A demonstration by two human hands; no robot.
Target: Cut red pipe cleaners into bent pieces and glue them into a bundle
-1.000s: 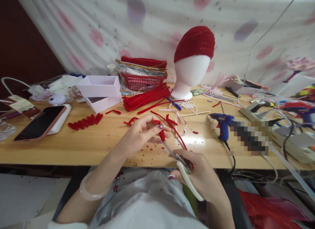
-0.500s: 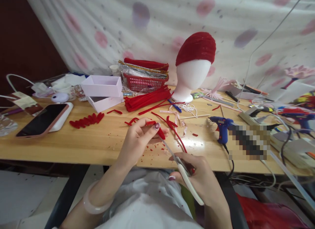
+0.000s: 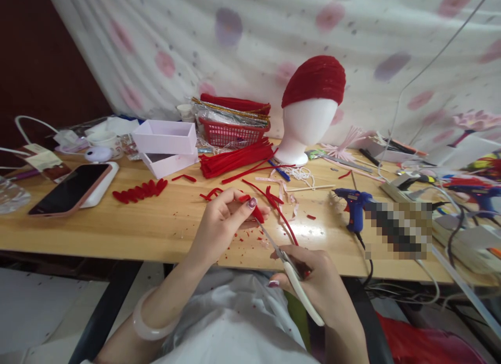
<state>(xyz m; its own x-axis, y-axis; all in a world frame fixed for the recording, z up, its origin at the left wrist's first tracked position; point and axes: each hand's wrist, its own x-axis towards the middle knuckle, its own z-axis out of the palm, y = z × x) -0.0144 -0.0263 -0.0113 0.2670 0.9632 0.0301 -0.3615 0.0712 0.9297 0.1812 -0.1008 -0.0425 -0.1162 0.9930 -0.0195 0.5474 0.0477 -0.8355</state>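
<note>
- Scissors (image 3: 303, 295) with pale handles sit gripped in the right hand (image 3: 323, 280), their blades slanting up toward 11 o'clock.
- The left hand (image 3: 219, 223) pinches a red fuzzy piece (image 3: 258, 214) between thumb and fingers, above the near part of the wooden surface (image 3: 164, 236).
- The blade tips meet the lower end of that piece; whether they are parted there is too small to tell.
- A pale bracelet (image 3: 141, 327) rings the left forearm.
- Clock directions from here on are taken from the red piece.
- Red scraps (image 3: 241, 239) are sprinkled near it at 7 o'clock.
- At 9 o'clock, a row of red petals (image 3: 140, 191) lies on the surface, with a phone (image 3: 72, 189) farther out.
- Two lilac boxes (image 3: 164, 139), one stacked on the other, stand at 10 o'clock.
- A bundle of red stems (image 3: 235, 159) lies at 11 o'clock, in front of a red basket (image 3: 235, 135).
- A white foam head (image 3: 307, 124) wearing a red cap (image 3: 315, 82) stands upright at 1 o'clock.
- A blue glue gun (image 3: 354, 207) lies at 3 o'clock.
</note>
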